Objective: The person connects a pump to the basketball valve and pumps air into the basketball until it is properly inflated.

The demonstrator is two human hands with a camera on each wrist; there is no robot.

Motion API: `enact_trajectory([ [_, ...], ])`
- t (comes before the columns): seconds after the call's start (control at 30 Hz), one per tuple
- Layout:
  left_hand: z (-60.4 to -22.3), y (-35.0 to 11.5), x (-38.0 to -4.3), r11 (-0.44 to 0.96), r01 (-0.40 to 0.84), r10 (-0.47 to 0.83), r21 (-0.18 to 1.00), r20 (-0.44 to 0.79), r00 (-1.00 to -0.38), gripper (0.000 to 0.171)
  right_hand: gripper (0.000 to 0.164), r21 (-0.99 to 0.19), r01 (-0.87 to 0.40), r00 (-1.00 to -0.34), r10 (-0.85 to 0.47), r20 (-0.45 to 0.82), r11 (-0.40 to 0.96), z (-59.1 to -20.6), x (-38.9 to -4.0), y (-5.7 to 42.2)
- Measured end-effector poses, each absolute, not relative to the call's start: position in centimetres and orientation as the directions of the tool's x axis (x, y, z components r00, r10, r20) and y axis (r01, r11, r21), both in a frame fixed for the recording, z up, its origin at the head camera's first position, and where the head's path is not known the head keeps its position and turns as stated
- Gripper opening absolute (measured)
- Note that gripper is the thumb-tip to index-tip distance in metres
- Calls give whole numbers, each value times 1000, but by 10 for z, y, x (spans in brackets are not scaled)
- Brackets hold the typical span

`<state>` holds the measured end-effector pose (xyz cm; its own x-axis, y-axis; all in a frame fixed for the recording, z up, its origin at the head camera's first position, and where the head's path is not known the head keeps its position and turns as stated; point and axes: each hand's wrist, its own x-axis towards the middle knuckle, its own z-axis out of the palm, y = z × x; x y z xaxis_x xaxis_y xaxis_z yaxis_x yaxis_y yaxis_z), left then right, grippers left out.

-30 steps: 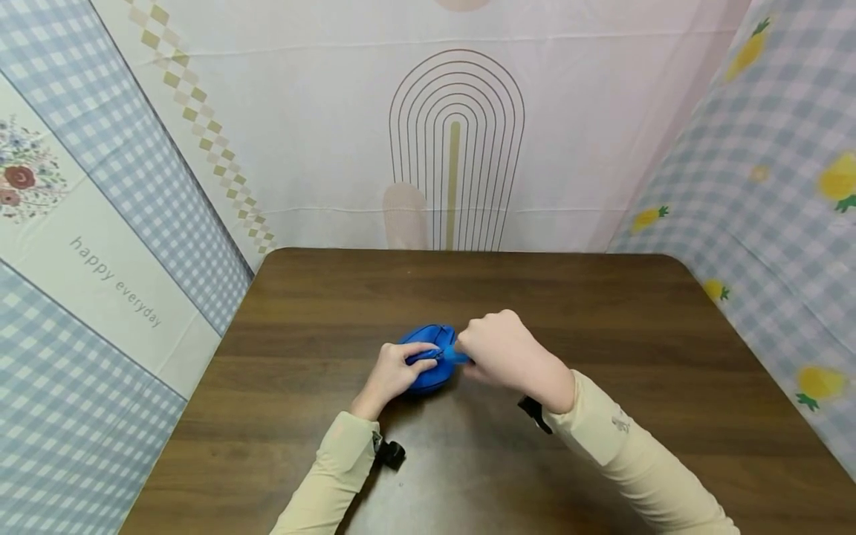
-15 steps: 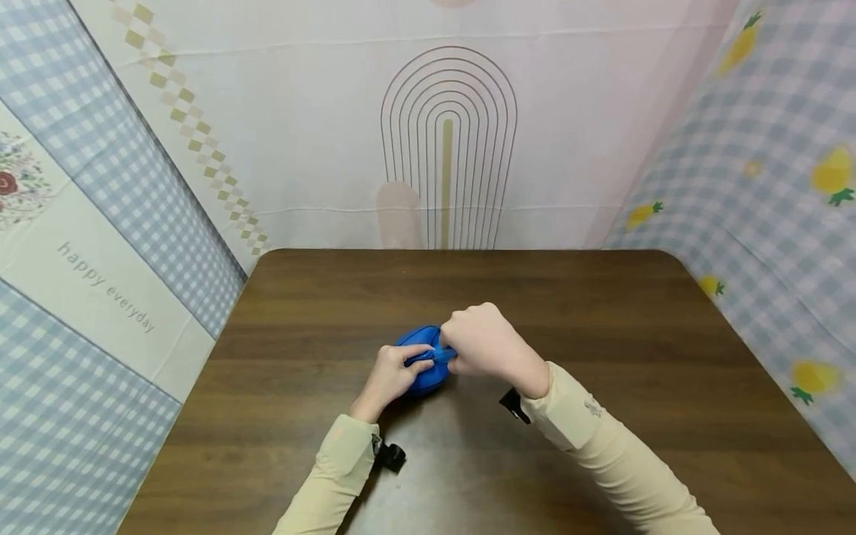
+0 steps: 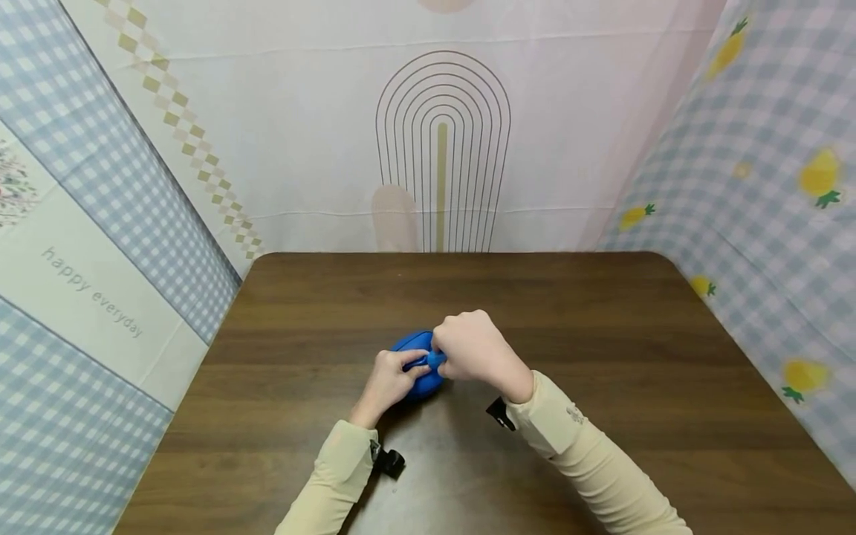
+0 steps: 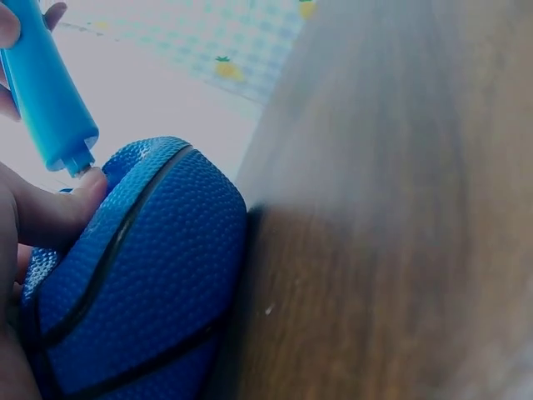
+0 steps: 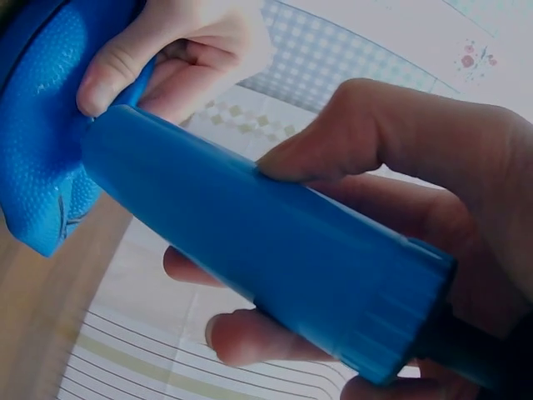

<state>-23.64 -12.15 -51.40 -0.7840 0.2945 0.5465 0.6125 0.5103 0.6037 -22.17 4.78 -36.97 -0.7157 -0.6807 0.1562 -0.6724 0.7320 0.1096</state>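
Note:
A soft, partly collapsed blue ball with dark seams, like a small basketball (image 3: 426, 386), sits on the table. My left hand (image 3: 390, 379) pinches a fold of it between thumb and fingers. In the right wrist view a blue hand pump (image 5: 250, 229) lies within my right hand (image 3: 473, 348), thumb on one side and fingers curled round the other. The pump's narrow tip meets the ball beside my left thumb (image 4: 87, 193). A short bit of metal shows at that tip in the left wrist view; whether it enters the ball is hidden.
The brown wooden table (image 3: 321, 297) extends around both hands. A white patterned cloth (image 3: 301, 134) hangs behind its far edge. Checked cloths hang at the left and right sides. Black camera mounts (image 3: 388, 462) sit at both wrists.
My right hand has moved left with the pump, closer to the left hand and the ball. The left hand keeps its pinch. The head view has shifted slightly.

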Motion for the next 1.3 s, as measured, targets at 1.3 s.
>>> enact_trajectory([
  [1.3, -479, -104, -213, 820, 525, 329, 227, 563, -758, 28, 32, -558, -360, -918, -392, 68, 748, -452, -205, 131],
])
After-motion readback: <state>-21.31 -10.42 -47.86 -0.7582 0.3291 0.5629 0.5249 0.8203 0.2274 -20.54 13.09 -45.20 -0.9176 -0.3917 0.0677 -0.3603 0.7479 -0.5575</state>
